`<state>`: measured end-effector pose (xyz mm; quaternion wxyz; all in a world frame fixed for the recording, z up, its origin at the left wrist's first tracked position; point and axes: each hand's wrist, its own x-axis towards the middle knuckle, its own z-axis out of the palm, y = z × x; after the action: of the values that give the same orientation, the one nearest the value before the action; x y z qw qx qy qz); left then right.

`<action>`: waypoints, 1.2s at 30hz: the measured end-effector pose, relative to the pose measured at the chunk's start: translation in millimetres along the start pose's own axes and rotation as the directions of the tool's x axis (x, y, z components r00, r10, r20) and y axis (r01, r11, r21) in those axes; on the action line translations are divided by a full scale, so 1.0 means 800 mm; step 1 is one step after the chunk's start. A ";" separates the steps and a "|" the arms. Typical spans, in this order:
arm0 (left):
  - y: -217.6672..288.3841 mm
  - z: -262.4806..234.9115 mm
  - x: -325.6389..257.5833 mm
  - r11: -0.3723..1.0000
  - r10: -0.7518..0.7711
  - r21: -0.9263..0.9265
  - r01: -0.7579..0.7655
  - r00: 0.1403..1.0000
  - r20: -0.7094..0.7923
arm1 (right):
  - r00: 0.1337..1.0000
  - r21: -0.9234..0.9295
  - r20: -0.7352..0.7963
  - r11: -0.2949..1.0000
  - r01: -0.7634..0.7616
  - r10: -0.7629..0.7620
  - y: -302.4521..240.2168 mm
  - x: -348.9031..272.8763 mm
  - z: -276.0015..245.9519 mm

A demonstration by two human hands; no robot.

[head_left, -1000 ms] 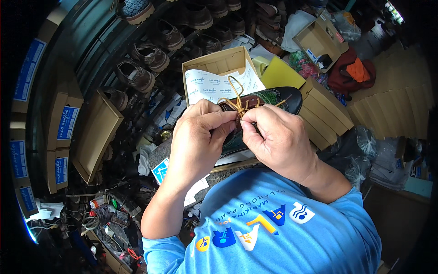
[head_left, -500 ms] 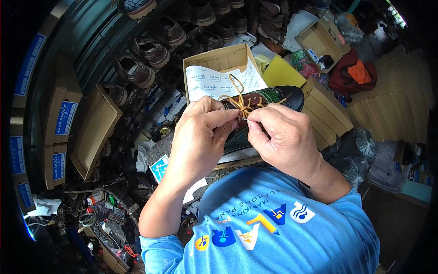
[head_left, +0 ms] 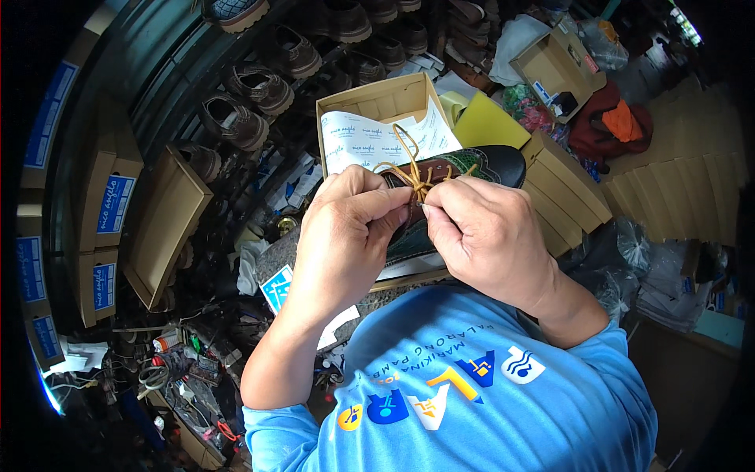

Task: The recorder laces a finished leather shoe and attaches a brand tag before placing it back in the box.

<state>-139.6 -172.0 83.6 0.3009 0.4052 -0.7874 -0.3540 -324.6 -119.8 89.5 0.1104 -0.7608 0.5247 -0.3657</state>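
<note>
A dress shoe (head_left: 503, 164) with a black toe and green and brown uppers lies across an open shoebox, toe to the right. Its tan shoelace (head_left: 421, 187) is gathered in a bow-like knot, with one loop standing up. My left hand (head_left: 346, 232) is closed at the knot's left side, thumb and forefinger pinching the shoelace. From the right, my right hand (head_left: 487, 232) pinches at the knot's lower side, and a tiny pale tip shows at its fingertips. My fingers hide part of the lacing and the shoe's middle.
Beneath the shoe is a cardboard shoebox (head_left: 370, 102) lined with printed paper (head_left: 354, 141). Brown shoes (head_left: 236, 122) fill racks at the upper left. Shoeboxes (head_left: 114, 197) are stacked at left, a yellow sheet (head_left: 491, 122) lies behind, and cluttered tools (head_left: 200, 370) sit lower left.
My right hand has shifted very slightly at the knot, fingers still pinched. The lace end by the shoe's toe sits a little farther left. My left hand has barely moved.
</note>
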 end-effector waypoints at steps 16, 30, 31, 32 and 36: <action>0.005 -0.002 -0.001 0.999 -0.033 0.011 0.032 0.999 0.033 | 0.997 0.052 -0.080 0.999 -0.005 0.009 -0.002 -0.009 -0.001; 0.005 0.000 -0.004 0.999 0.012 0.041 -0.013 1.000 0.022 | 0.995 -0.048 0.030 0.994 0.097 -0.095 -0.004 -0.003 -0.003; 0.005 0.000 -0.004 0.999 0.011 0.041 -0.011 1.000 0.019 | 0.993 -0.068 0.040 0.991 0.111 -0.109 -0.004 -0.003 -0.004; 0.006 0.000 -0.004 0.999 0.008 0.046 -0.009 1.000 0.021 | 0.993 -0.067 0.042 0.991 0.114 -0.111 -0.004 -0.003 -0.005; 0.009 -0.001 -0.004 0.998 0.003 0.059 -0.005 1.000 0.020 | 0.993 -0.083 0.076 0.991 0.101 -0.095 -0.003 -0.003 -0.009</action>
<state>-140.5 -166.6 88.8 0.2815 0.4088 -0.8013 -0.3339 -327.7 -115.0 94.6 0.0780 -0.8025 0.4977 -0.3198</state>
